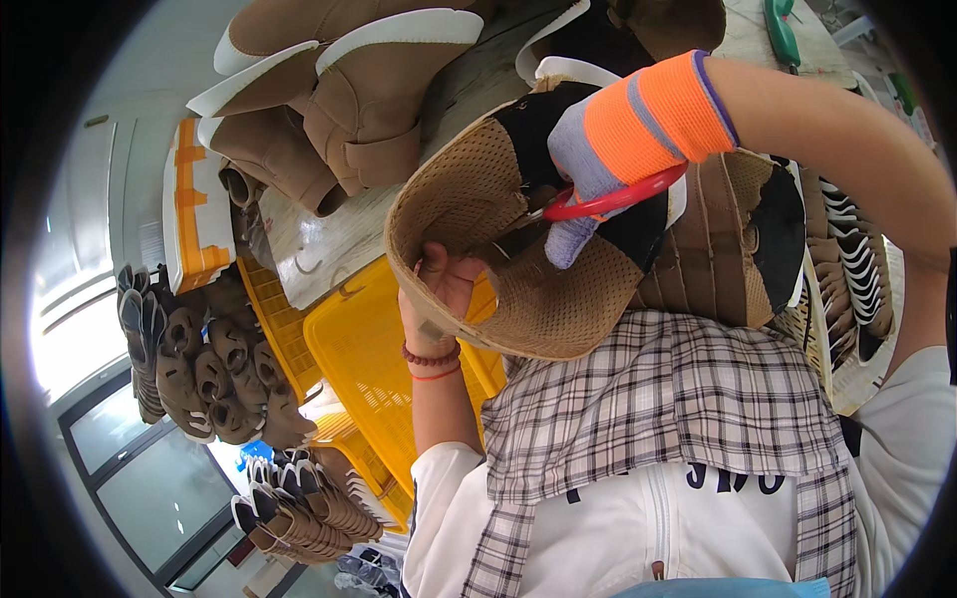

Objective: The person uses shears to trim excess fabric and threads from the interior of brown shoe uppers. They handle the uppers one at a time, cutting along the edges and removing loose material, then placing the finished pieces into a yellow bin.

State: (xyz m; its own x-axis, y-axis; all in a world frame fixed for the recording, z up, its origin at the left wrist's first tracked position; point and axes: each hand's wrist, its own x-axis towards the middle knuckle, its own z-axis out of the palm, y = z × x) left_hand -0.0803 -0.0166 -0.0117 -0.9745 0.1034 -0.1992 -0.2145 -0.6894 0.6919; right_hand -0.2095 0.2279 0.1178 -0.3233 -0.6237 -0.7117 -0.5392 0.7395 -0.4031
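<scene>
A worktable [329, 249] with a pale, scuffed top carries a heap of tan boot uppers [344, 110] with white lining edges, and a white and orange crate [194, 204] stands at its far end. Yellow plastic baskets [364, 359] sit against the table's side, just beside the person's arm, and rows of brown shoe uppers [204, 374] are stacked past them, with more of the same kind [299, 508] lower down near a glass door. On the other side a stack of black and white pieces [857, 269] lies close to the person's right arm. A plaid apron [678, 399] over a white garment fills the lower part of the view. The tan mesh-lined shoe upper [498, 249] is held up in front of the chest, between both hands, and it hides most of the table edge behind it. The left hand [444, 284], bare with red bead bracelets on the wrist, clasps the upper's lower rim, thumb inside the lining. The right hand [598, 149], in a grey glove with an orange cuff, is closed around red-handled scissors [608, 199], whose tips touch the mesh lining inside the upper.
</scene>
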